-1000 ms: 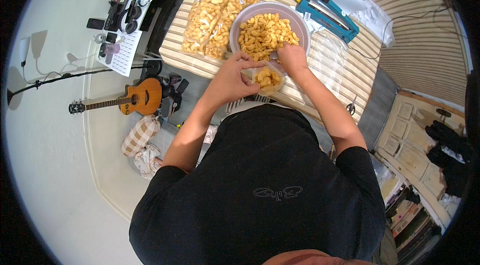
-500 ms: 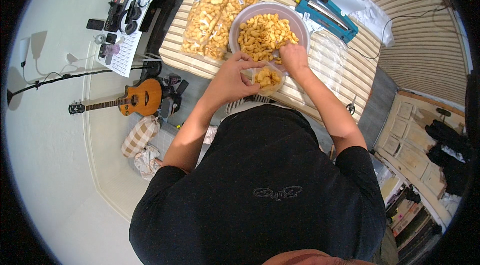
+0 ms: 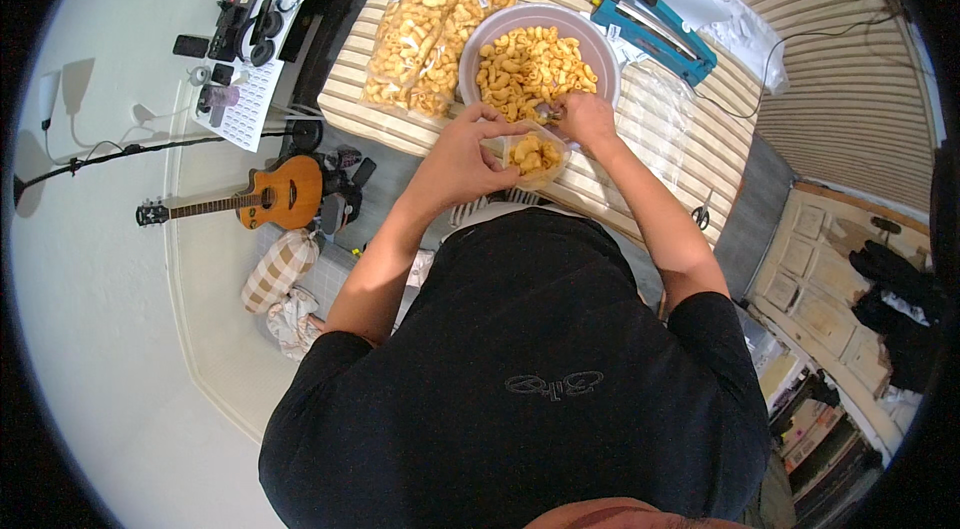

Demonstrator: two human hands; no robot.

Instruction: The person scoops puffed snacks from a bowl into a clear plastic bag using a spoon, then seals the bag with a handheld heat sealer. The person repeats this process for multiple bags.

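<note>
My left hand (image 3: 470, 157) grips an open clear plastic bag (image 3: 535, 157), tilted at the table's near edge, with some orange-yellow macaroni snacks in its bottom. Just beyond it stands a round translucent basin (image 3: 472, 39) heaped with macaroni-shaped snacks (image 3: 525, 69). My right hand (image 3: 585, 117) is closed over the basin's near right rim. Between its fingers a metal spoon (image 3: 546, 112) shows in part, its bowl down among the snacks; the handle is hidden in my fist.
Large filled snack bags (image 3: 415, 39) lie left of the basin. A teal bag sealer (image 3: 655, 34) with a cord sits to the right, near flat clear bags (image 3: 660, 114) and scissors (image 3: 703, 213). Left of the table are a white desk (image 3: 262, 94) and a guitar (image 3: 280, 194).
My right hand has shifted slightly, and the spoon's metal shows more plainly among the snacks. The left hand and the bag stay almost where they were.
</note>
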